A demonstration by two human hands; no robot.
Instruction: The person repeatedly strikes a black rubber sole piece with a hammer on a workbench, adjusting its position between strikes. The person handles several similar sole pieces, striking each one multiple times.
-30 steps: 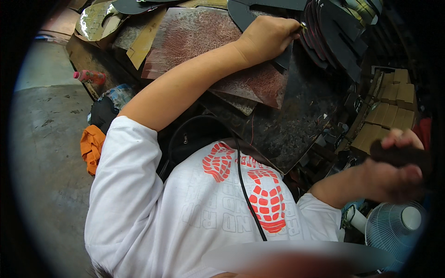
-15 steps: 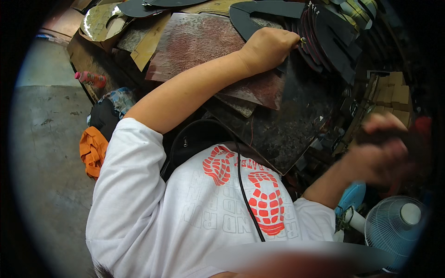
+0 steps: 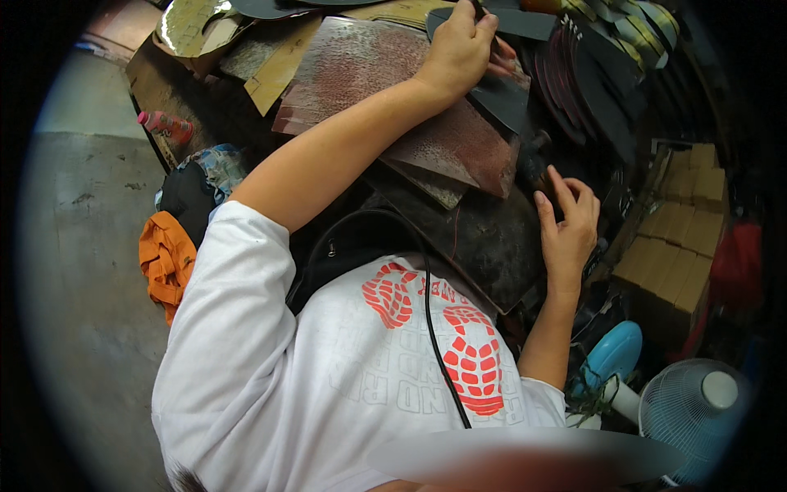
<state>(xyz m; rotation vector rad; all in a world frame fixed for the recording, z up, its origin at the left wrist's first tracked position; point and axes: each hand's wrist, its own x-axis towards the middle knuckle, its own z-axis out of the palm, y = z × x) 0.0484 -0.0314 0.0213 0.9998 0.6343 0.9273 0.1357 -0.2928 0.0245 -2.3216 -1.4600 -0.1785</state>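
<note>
My left hand is closed above the reddish-brown mottled sheet, with a small dark item showing at its fingertips; its kind is not clear. Under and beside that hand lies a flat, dark grey curved piece. To its right stands a fanned stack of similar dark curved pieces with reddish edges. My right hand is low over the right side of the dark worktop, thumb and fingers apart. Just beyond its fingertips lies a dark tool with a brownish handle, partly blurred.
Cardboard boxes are stacked at the right, with a white fan nearer me. A pink-capped bottle rests at the table's left. Orange cloth hangs below it. Yellow-and-silver rolled pieces sit at the far right.
My left hand has moved left and away from the stack's edge. My right hand, blurred at the far right before, has come inward to the worktop beside the dark tool.
</note>
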